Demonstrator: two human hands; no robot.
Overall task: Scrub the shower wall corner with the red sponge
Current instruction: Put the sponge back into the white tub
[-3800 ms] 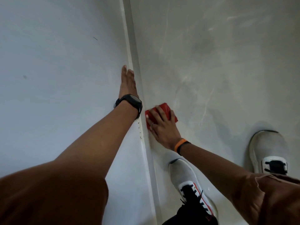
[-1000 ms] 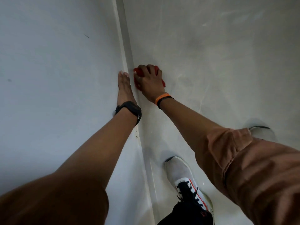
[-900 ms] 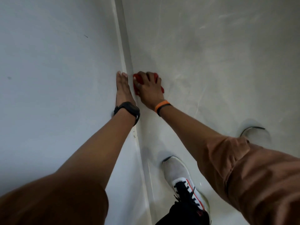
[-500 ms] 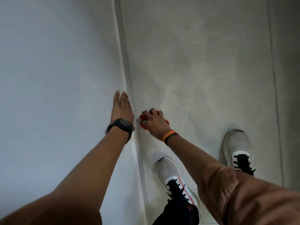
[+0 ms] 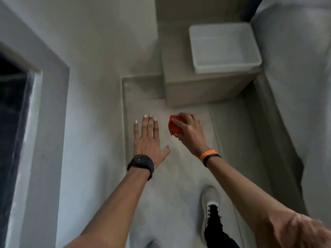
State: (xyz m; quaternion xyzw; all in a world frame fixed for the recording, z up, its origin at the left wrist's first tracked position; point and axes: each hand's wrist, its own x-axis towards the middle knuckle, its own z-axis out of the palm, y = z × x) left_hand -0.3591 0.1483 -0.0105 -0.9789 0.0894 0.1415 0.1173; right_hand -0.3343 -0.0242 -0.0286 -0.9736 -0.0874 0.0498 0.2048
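Note:
My right hand (image 5: 190, 134), with an orange wristband, grips the red sponge (image 5: 174, 127), which sticks out to the left of the fingers. The sponge is in the air over the grey floor, touching no wall. My left hand (image 5: 148, 142), with a black watch on the wrist, is flat with fingers spread and holds nothing; it hovers a little left of the sponge. The grey wall (image 5: 93, 86) rises on the left, and its foot meets the floor along a line just left of my left hand.
A white plastic tub (image 5: 223, 47) sits on a grey step block (image 5: 202, 90) ahead. A dark doorway (image 5: 12, 131) with a pale frame is at the far left. A grey curtain or wall (image 5: 295, 86) runs along the right. My shoe (image 5: 211, 210) is on the floor below.
Both hands have come off the wall corner and now hang over the floor. The view has swung away from the corner toward the floor, the step and the tub.

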